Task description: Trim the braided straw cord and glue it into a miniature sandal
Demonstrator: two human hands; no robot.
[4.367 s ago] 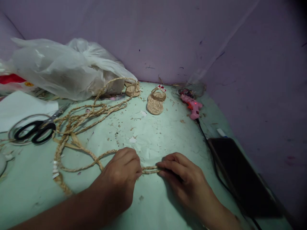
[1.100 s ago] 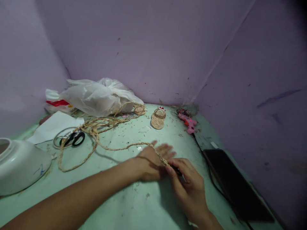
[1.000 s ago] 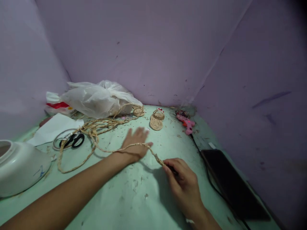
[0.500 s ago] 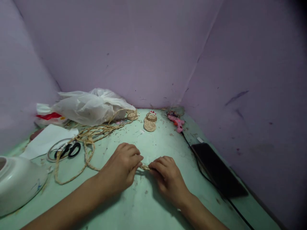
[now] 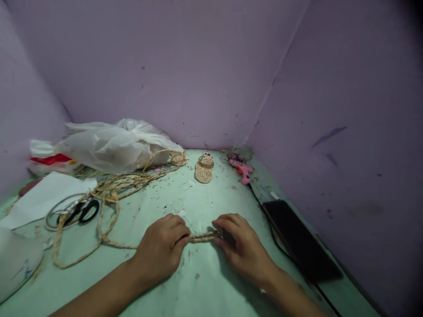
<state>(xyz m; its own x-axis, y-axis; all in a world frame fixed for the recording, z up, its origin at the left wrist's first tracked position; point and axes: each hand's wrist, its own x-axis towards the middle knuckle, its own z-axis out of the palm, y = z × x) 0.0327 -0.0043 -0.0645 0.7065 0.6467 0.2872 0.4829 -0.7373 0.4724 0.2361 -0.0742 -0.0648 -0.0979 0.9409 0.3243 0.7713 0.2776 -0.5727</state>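
A long braided straw rope (image 5: pixel 109 189) lies in loops across the pale green table (image 5: pixel 211 286). My left hand (image 5: pixel 161 248) is closed, pinching the rope near its end. My right hand (image 5: pixel 239 246) is closed on the rope's end, a short way to the right. Between the two hands a short doubled stretch of the braid (image 5: pixel 201 237) lies flat on the table. A small woven straw sandal (image 5: pixel 204 169) sits at the back, apart from both hands.
A pink glue gun (image 5: pixel 243 169) lies at the back right, its black cord running past a dark phone (image 5: pixel 299 237). Black scissors (image 5: pixel 79 212), white paper (image 5: pixel 42 198), a plastic bag (image 5: pixel 112 145) and a white bowl (image 5: pixel 15 264) occupy the left. Purple walls enclose the table.
My left hand reached out open over the table, then came back and closed on the rope beside my right hand. The hands have now drawn slightly apart along the braid.
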